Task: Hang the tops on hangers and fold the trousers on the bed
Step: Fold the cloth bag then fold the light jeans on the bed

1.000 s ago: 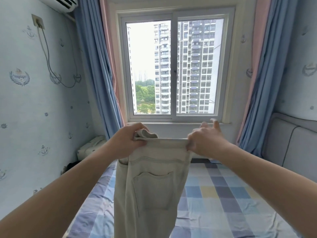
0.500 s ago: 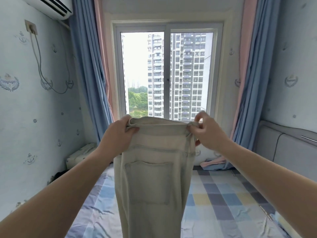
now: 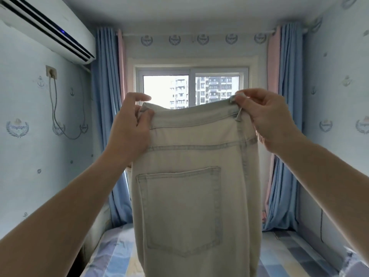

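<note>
Pale beige-grey trousers (image 3: pixel 191 186) hang in front of me by their waistband, back pocket facing me, legs dropping out of the frame's bottom. My left hand (image 3: pixel 131 126) grips the waistband's left end. My right hand (image 3: pixel 267 118) pinches the right end by a belt loop. Both arms are raised and stretched forward over the bed (image 3: pixel 283 254). No tops or hangers are in view.
The checked blue bedsheet shows low on both sides of the trousers. A window (image 3: pixel 191 88) with blue and pink curtains (image 3: pixel 107 116) lies straight ahead. An air conditioner (image 3: pixel 44 29) hangs high on the left wall. A padded grey headboard (image 3: pixel 319 216) runs along the right.
Both hands have lifted the trousers higher, up to window height, and the view has tilted upward. The waistband is stretched wider between my hands.
</note>
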Demonstrator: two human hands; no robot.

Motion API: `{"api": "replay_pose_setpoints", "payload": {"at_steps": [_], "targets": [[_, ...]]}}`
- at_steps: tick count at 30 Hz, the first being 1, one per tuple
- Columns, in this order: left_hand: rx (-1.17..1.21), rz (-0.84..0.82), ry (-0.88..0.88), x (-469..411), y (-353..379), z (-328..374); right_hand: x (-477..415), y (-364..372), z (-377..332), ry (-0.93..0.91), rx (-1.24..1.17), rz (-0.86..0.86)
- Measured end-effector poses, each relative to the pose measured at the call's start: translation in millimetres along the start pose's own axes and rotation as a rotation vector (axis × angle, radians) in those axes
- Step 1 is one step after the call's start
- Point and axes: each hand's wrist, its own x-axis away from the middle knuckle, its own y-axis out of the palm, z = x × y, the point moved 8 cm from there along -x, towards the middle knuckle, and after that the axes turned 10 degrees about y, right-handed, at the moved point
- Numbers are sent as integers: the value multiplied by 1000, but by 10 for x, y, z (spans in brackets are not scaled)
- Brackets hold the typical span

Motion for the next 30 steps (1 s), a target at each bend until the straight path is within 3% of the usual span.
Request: {"api": "replay_pose_setpoints", "payload": {"at_steps": [7, 14, 22, 30], "targets": [[-15, -19, -13, -73, -111, 27, -69, 95, -116, -61, 31, 26], [-36, -59, -143, 322, 33, -623, -176, 282, 715, 39, 96, 1], [-86, -158, -362, 1495, 420, -2008, -155, 697, 2650, 258, 214, -157], [-504, -265, -666, 3186, 854, -3658, 128, 1253, 5407, 604, 322, -371]]}}
